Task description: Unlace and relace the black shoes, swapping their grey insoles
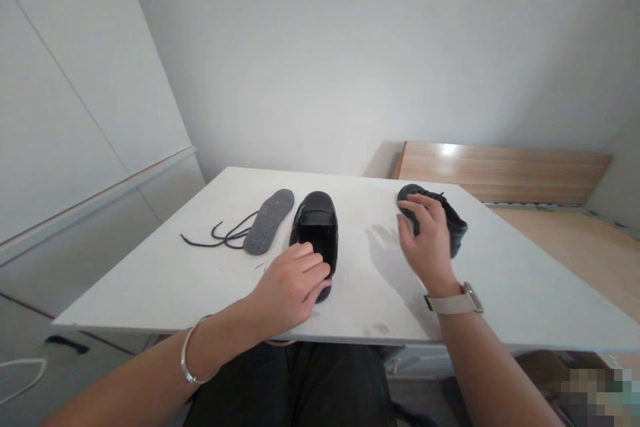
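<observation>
A black shoe without laces (318, 227) lies in the middle of the white table (500, 280), toe pointing away. My left hand (293, 287) curls round its heel end, fingers closed against the rim. My right hand (425, 237) rests on a second black shoe (453, 220) to the right, fingers bent over its near side; that shoe still has laces. A grey insole (269, 221) lies left of the middle shoe, with a loose black shoelace (220, 235) beside it.
A wooden bed frame or bench (500, 170) stands behind the table at the right, against the white wall. White cabinet fronts (75, 113) run along the left. My dark-trousered lap (300, 387) is under the table's near edge.
</observation>
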`<state>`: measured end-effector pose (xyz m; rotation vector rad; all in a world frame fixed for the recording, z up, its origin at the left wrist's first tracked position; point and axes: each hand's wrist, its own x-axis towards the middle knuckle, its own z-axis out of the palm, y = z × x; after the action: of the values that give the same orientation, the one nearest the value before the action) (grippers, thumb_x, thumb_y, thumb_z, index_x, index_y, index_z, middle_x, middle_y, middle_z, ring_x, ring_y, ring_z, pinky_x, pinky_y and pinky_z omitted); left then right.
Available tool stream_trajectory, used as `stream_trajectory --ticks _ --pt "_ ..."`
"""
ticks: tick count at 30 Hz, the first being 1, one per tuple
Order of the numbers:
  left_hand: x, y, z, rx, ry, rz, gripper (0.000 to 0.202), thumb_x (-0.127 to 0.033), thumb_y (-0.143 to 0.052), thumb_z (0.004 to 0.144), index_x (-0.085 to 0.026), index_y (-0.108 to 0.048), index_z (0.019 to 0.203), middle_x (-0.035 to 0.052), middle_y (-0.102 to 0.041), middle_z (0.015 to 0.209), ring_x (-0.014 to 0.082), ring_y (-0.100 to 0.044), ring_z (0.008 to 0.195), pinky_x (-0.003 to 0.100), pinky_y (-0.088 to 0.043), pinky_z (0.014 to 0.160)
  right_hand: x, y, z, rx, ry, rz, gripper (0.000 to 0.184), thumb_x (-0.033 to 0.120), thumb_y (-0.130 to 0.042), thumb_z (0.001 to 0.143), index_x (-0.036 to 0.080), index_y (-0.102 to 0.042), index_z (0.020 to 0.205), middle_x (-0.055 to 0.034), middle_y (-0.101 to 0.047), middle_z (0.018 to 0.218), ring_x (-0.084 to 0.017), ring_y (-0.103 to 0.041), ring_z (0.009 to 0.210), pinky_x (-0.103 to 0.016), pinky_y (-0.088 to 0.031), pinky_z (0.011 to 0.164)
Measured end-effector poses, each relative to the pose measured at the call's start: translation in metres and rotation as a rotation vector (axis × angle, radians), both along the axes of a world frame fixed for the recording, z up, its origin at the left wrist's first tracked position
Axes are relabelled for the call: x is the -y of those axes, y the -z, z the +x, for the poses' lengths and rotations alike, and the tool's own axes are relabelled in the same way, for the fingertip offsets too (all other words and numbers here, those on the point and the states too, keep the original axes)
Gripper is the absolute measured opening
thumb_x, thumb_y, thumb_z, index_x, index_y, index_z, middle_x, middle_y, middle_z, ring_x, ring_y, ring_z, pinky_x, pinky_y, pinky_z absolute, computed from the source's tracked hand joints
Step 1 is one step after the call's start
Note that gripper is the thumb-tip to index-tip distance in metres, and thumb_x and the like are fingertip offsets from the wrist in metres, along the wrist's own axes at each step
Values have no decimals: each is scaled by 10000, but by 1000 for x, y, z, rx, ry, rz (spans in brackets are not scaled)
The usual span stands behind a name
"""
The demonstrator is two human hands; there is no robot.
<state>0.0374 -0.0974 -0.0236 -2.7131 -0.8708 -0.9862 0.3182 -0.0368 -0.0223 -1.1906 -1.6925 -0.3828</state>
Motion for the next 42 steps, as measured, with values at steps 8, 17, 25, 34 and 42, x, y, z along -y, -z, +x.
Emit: stream_trajectory --ticks 8,17,25,34,42 --pt "-18 -26 -6 14 42 -235 384 -527 -582 931 -157 -682 946 87 -669 991 233 -572 944 367 -476 855 -37 -16 -100 55 -355 -8 194 108 -510 929 214 -661 989 -78 -657 1090 -238 -586 1061 -441 -406 970" --pt "-130 -16 -104 -86 -644 -384 509 -517 -473 907 -81 -651 1100 204 -667 1108 320 -627 1016 458 -484 945 -39 -1 -97 -226 -453 -83 157 147 -531 931 218 -670 945 -45 -676 940 -216 -602 934 -392 -436 876" --pt "-138 23 -102 -154 -626 -444 624 -601 -613 801 -120 -624 1199 198 -638 1113 340 -644 979 432 -506 870 -32 -3 -100 -256 -497 -137 168 161 -505 932 220 -662 941 -46 -676 930 -208 -598 931 -385 -459 870" --pt "-132 7 -96 316 -603 -583 785 -324 -723 704 -135 -429 1406 145 -647 1129 184 -633 700 336 -518 684 -32 1 -100 -292 -467 -148 174 187 -491 940 217 -661 930 -58 -663 927 -209 -597 931 -379 -481 863" --pt "-73 -50 -49 953 -185 -381 391 -310 -708 781 -198 -572 1130 60 -617 1099 153 -664 819 255 -567 662 10 -26 -128 -459 -623 -168 274 343 -549 975 229 -557 1224 -98 -595 1206 -212 -570 1131 -411 -487 1005"
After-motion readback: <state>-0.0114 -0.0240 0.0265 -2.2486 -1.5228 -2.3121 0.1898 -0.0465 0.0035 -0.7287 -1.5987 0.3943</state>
